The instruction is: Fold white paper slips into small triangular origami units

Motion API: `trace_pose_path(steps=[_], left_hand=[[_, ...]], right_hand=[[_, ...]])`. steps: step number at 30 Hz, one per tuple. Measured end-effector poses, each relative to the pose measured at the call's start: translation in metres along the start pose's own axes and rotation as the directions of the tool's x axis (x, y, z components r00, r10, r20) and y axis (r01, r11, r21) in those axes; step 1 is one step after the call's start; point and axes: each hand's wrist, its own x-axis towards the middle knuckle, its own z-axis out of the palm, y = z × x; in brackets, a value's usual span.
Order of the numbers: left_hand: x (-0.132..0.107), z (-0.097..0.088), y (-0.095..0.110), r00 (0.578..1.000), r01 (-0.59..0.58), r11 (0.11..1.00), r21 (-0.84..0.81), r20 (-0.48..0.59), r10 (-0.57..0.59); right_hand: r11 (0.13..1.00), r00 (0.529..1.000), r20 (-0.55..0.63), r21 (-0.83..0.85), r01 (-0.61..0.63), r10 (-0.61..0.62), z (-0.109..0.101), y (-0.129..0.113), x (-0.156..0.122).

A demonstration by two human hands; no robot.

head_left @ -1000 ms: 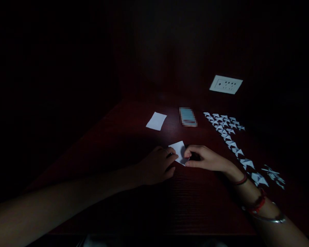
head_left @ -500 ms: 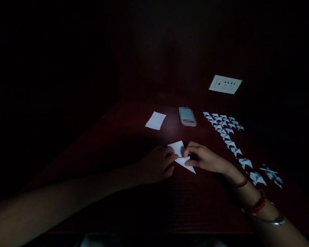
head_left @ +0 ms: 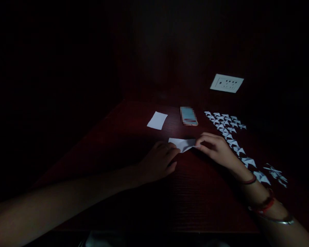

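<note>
A small white sheet of paper (head_left: 183, 144), creased and partly folded, lies between my hands on the dark red table. The fingertips of my left hand (head_left: 161, 159) press on its left part and hold it down, the thumb apart from it. Between thumb and fingers, my right hand (head_left: 215, 149) pinches the right corner, which is lifted a little. The paper's left edge is partly hidden under the left fingers. Beyond my hands lies a flat white sheet or stack of paper (head_left: 157, 120).
A phone (head_left: 188, 116) with a blurred screen lies at the back of the table (head_left: 190, 199). Rows of small folded white paper pieces (head_left: 228, 132) run along the right side. Narrow paper scraps (head_left: 276, 174) lie near my right forearm. A wall socket (head_left: 227, 83) is above.
My right hand has moved right and slightly away with the paper's corner, which was a flap pointing toward me. My left hand stays on the left part.
</note>
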Motion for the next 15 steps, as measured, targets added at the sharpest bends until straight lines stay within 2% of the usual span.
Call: trace_pose_path(steps=[3, 5, 7, 9, 12, 15], left_hand=[[0.003, -0.002, -0.002, 0.987, 0.087, 0.966, -0.242, -0.111, -0.117], [0.005, -0.003, -0.004, 0.968, 0.139, 0.906, -0.399, -0.138, -0.209], [0.006, -0.004, -0.005, 0.957, 0.159, 0.865, -0.477, -0.141, -0.254], [0.007, -0.005, -0.007, 0.953, 0.169, 0.860, -0.481, -0.143, -0.267], [0.006, -0.003, -0.007, 0.963, 0.167, 0.906, -0.388, -0.134, -0.235], [0.004, 0.002, -0.008, 0.987, 0.129, 0.971, -0.204, -0.067, -0.145]], right_hand=[[0.975, 0.983, -0.099, 0.178, -0.134, 0.153, 0.002, 0.001, -0.001], [0.933, 0.970, -0.067, 0.296, -0.206, 0.235, 0.005, 0.004, 0.000], [0.893, 0.961, -0.001, 0.371, -0.257, 0.277, 0.009, 0.008, 0.001], [0.852, 0.951, 0.085, 0.426, -0.303, 0.296, 0.013, 0.012, 0.001], [0.798, 0.931, 0.215, 0.480, -0.365, 0.296, 0.019, 0.019, 0.000], [0.868, 0.932, 0.201, 0.347, -0.356, 0.303, 0.024, 0.022, -0.002]])
